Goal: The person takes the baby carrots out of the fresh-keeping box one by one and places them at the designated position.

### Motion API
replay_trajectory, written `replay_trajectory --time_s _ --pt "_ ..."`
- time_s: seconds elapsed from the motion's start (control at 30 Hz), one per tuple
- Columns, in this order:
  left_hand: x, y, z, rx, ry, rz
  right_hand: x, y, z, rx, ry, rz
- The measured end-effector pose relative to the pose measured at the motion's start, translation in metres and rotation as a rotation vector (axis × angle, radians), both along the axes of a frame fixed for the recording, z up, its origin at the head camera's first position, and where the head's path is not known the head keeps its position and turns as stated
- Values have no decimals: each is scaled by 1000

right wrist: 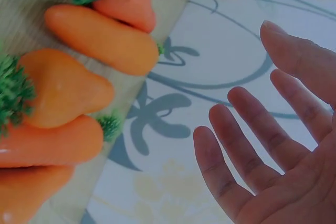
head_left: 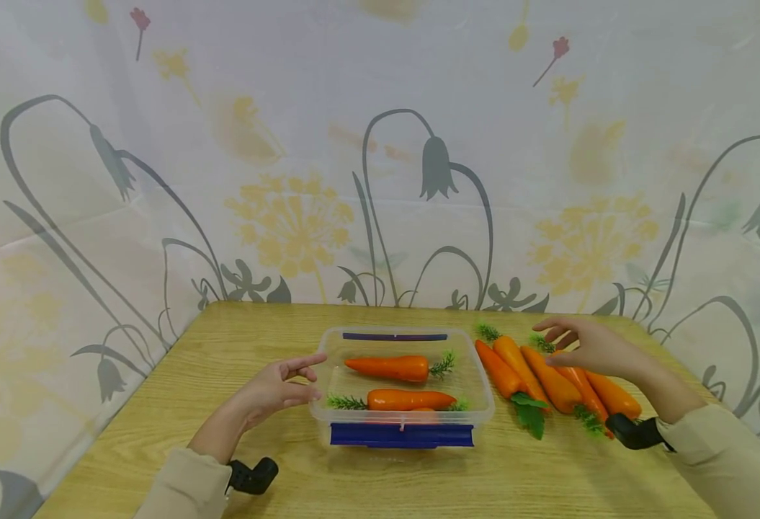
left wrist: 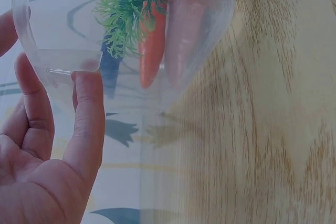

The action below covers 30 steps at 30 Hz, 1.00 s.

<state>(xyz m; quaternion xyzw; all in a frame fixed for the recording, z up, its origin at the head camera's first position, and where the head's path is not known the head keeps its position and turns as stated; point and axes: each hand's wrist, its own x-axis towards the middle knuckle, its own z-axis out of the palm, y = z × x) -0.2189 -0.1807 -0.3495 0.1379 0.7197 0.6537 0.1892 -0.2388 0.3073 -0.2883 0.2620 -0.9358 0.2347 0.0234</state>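
A clear plastic container [head_left: 477, 360] with blue latches stands on the table. Inside lie an orange toy carrot [head_left: 387, 367] with a feathery green top and another carrot [head_left: 408, 399] in front, partly over more orange. My left hand [head_left: 266, 393] is at the container's left side, index finger and thumb extended to its rim. In the left wrist view the thumb [left wrist: 89, 114] meets a clear tab on the wall. My right hand [head_left: 590, 349] hovers palm down over the loose carrots [head_left: 551, 382], fingers spread and loosely bent. The right wrist view shows nothing in it.
Several carrots with green tops lie side by side right of the container, and a broad green leaf [head_left: 529, 414] sticks out toward the front. The wooden table [head_left: 243, 331] ends at a flower-printed cloth [head_left: 289, 144] behind. Both wrists carry a black strapped device [head_left: 254, 476].
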Motion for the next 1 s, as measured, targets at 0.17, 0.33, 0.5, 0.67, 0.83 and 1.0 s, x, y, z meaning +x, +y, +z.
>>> replay_trajectory --time_s 0.17,0.33,0.5,0.67,0.83,1.0 --pt "0 -1 -1 0 -5 3 -2 -14 5 -10 -28 -8" --pt "0 -1 -2 -12 -6 6 -4 -27 6 -14 -37 -16" --pt "-1 -1 -2 -8 -3 -6 -9 -39 6 -26 -54 -5" --pt "-1 -1 -1 -1 7 -6 -16 -52 5 -32 -59 18" --pt "-1 -1 -2 6 0 -4 -23 -65 5 -54 -81 50" --pt "-1 0 -2 22 -7 -12 -29 -81 10 -73 -102 101"
